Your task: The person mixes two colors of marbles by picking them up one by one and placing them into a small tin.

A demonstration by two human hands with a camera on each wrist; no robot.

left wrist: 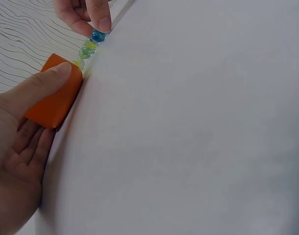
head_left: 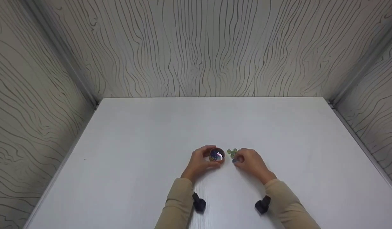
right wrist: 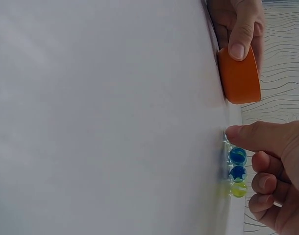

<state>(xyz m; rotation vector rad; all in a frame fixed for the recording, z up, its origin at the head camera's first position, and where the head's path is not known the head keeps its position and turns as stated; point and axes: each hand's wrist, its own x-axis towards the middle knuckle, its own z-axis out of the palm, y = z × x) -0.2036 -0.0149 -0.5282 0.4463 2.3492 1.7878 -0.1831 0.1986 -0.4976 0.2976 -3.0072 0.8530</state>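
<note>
The left hand [head_left: 199,163] grips a small orange cup [left wrist: 66,93] around its side, thumb on the near wall and fingers behind. From above, dark blue, shiny marbles show inside the cup. Right of it, the right hand [head_left: 251,162] is low at the table, with a blue marble [left wrist: 97,35] at the tips of its thumb and index finger. Its other fingers are curled in the right wrist view. Close by lie several green-yellow marbles [head_left: 233,152]. In the right wrist view, two blue marbles and a yellow-green marble [right wrist: 238,190] line up beneath these fingers.
Everything rests on a white table [head_left: 145,133]. Panels with a wood-grain pattern [head_left: 196,47] rise behind it and at both sides. A dark wrist-worn device [head_left: 199,205] sits by the left sleeve, and another dark device [head_left: 262,205] by the right sleeve.
</note>
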